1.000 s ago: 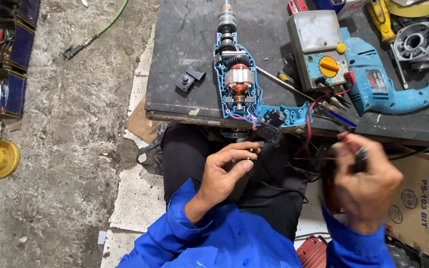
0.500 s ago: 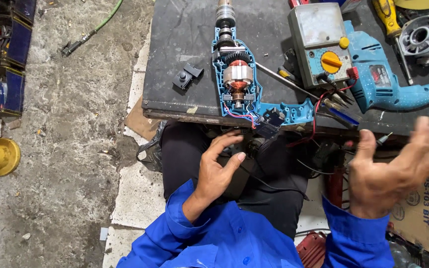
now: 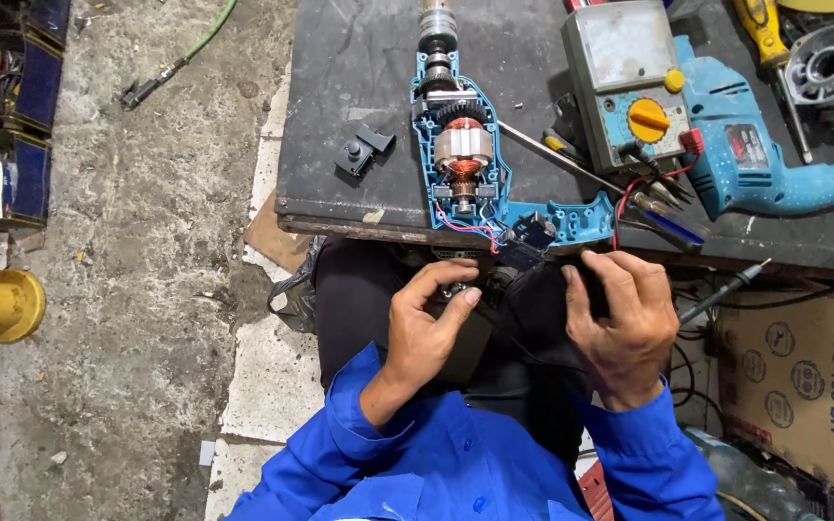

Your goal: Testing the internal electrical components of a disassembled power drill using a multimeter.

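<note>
Left hand [image 3: 427, 328] curled on small dark switch part [image 3: 458, 289] in lap; right hand [image 3: 620, 318] pinching black cable [image 3: 586, 280]. Opened drill [image 3: 465, 164] on table [image 3: 340, 96] just beyond fingers: likely heavy, wires fragile; grip blue shell.

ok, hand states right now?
Left hand: fingers curled on a small dark part in the lap.
Right hand: closed around the black cable.

Even, soft daylight here, no harsh shadows. I see sharp focus at centre, slight wide-angle bending at edges. Faint sheen on the table [image 3: 359, 145].
</note>
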